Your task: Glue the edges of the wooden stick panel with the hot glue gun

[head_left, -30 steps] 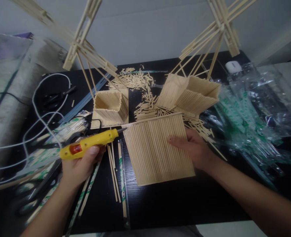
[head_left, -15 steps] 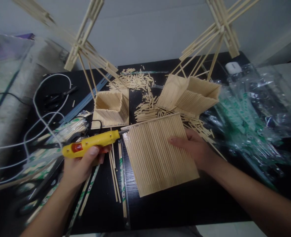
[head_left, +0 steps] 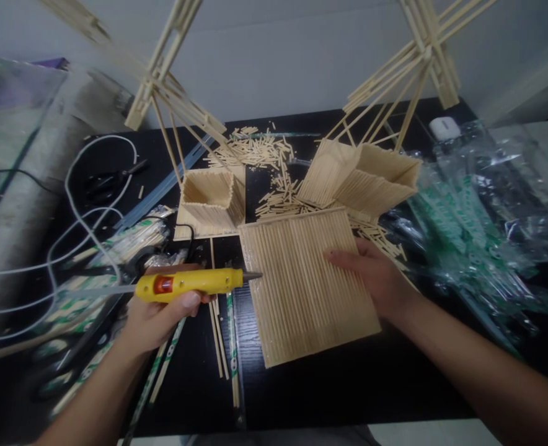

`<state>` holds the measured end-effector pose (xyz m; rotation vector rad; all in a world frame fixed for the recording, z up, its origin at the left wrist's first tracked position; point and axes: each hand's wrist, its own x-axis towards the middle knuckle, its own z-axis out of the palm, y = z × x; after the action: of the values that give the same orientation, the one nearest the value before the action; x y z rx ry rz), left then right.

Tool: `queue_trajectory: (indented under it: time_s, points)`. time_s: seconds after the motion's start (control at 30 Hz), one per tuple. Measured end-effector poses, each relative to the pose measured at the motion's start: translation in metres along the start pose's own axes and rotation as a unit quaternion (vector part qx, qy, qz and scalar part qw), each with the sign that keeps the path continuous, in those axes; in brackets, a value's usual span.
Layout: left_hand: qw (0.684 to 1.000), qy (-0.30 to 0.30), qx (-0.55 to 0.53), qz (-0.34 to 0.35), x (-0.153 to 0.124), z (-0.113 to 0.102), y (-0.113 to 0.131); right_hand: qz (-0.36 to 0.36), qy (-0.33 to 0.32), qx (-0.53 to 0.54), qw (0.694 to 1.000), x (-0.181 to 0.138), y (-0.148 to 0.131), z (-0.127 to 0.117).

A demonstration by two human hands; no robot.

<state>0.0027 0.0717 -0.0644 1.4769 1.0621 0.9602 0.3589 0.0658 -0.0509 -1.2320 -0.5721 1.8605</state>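
A yellow hot glue gun (head_left: 209,282) is gripped in my left hand (head_left: 162,316), its metal nozzle at the left edge of a square panel of wooden sticks (head_left: 306,285). Whether the tip touches the panel I cannot tell. My right hand (head_left: 380,275) holds that panel by its right side, thumb on the front face and the other fingers hidden behind. The panel is tilted above the table, with a shiny strip along its left edge. Behind it stand a stick box on a base (head_left: 209,201) and a second stick box (head_left: 371,176), which leans.
Short cut sticks (head_left: 260,148) lie heaped at the back of the black table (head_left: 330,390). Clear and green plastic wrappers (head_left: 473,229) cover the right. A white cable (head_left: 69,186), pliers (head_left: 111,179) and wrapped chopsticks (head_left: 88,371) lie on the left. Stick frames (head_left: 155,74) rise behind.
The glue gun has moved down along the panel's left edge, from near its top corner, and is now more level. The panel has shifted slightly to the right, still in my right hand.
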Motion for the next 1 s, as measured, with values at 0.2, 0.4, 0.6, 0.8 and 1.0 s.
queue_trajectory:
  time_s: [0.2,0.4,0.6,0.8,1.0]
  points:
    - [0.997,0.079,-0.025,0.004,0.002,0.007,0.001,0.000,-0.034,-0.020,0.999,-0.003,0.000,0.002]
    - [0.992,0.120,-0.031,0.014,0.005,0.012,0.003,-0.006,-0.046,-0.033,0.998,-0.003,0.001,0.001]
    - [0.990,0.127,-0.055,0.024,0.008,0.015,0.007,-0.023,-0.050,-0.056,0.997,-0.004,0.002,-0.001]
    - [0.990,0.127,-0.053,0.010,0.008,0.016,0.009,-0.033,-0.055,-0.067,0.996,-0.006,-0.001,0.003]
    - [0.989,0.133,-0.060,0.007,0.007,0.016,0.010,-0.034,-0.056,-0.075,0.995,-0.006,-0.001,0.002]
